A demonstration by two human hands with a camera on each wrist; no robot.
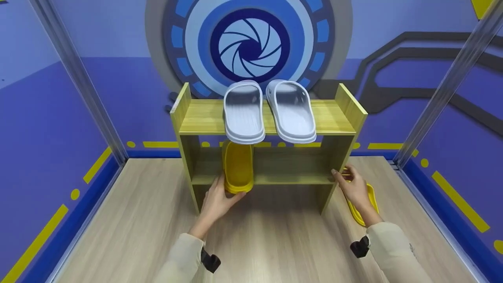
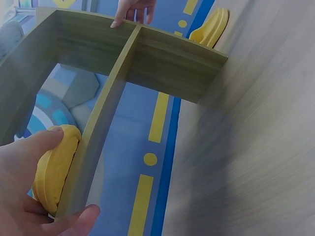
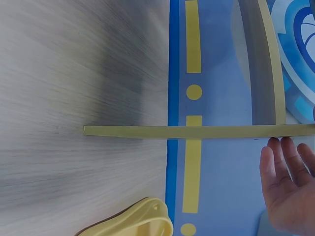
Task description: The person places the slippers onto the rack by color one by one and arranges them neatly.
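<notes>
A yellow clog point(image 1: 239, 167) sits on the middle shelf of a small wooden shoe rack point(image 1: 292, 182), left of centre, toe toward me. My left hand point(image 1: 218, 200) holds its toe end, thumb on the right and fingers on the left; the left wrist view shows the thumb lying on the clog point(image 2: 58, 169). At the rack's right side panel, my right hand point(image 1: 355, 190) grips the front edge, its fingers against the outer face in the right wrist view. A second yellow clog point(image 1: 371, 200) lies on the floor beside the rack, partly behind my right hand and forearm.
Two pale grey clogs point(image 1: 244, 114) stand side by side on the top shelf, toes slightly over its front edge. The rack stands on a wood-grain surface point(image 1: 149, 220). Blue printed walls point(image 1: 129, 98) with metal corner posts point(image 1: 80, 78) enclose it.
</notes>
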